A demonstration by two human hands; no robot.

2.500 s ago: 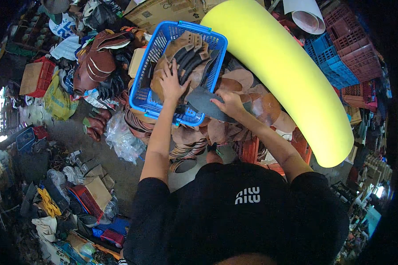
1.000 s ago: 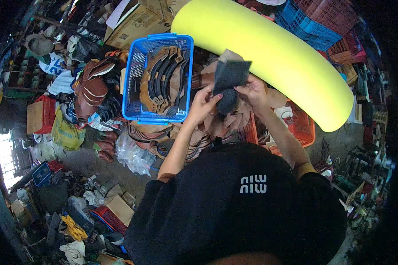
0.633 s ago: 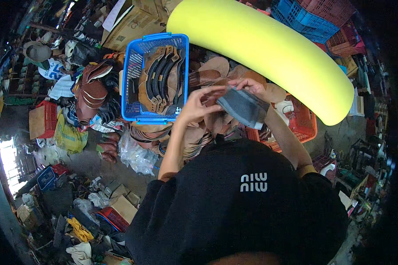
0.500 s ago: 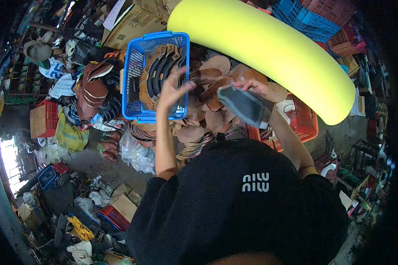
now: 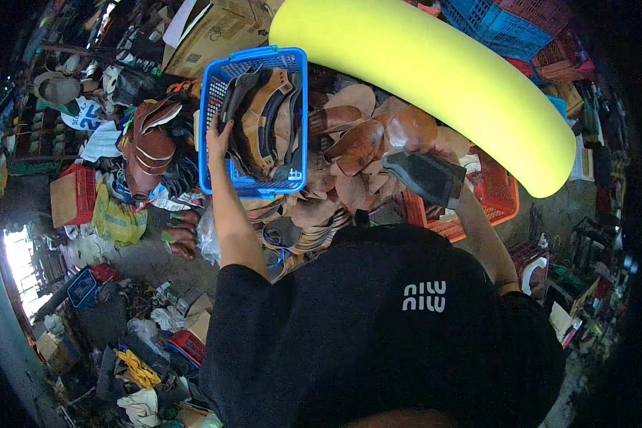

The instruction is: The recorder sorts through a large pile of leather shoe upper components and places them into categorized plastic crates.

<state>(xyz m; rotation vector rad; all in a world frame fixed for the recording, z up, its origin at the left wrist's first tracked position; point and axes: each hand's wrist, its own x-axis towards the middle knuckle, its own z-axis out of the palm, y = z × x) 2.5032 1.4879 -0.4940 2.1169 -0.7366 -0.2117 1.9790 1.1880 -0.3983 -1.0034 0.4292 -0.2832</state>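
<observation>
Inside the blue plastic basket (image 5: 204, 164), at its left wall, my left hand (image 5: 220, 140) grips the edge of a dark curved strip (image 5: 237, 100) between thumb and fingers. Tan and black curved pieces, such as a tan strip (image 5: 253, 118) with holes, lie beside it. My right forearm (image 5: 481, 225) reaches up to a dark grey, flat-looking shaped piece (image 5: 422, 177) right of the basket. That piece is in my right hand, whose fingers are mostly hidden by it.
Brown oval leather pieces (image 5: 360, 146) are heaped between basket and grey piece. A red crate (image 5: 503, 203) stands at the right. Beyond the heap arches a large yellow padded form (image 5: 421, 64). A cardboard box (image 5: 217, 43) is behind the basket, and brown leather goods (image 5: 150, 146) are left.
My left hand has gone from over the basket's right side to its left wall, and the strips inside lie differently. The grey piece has moved right and slightly toward me, and turned.
</observation>
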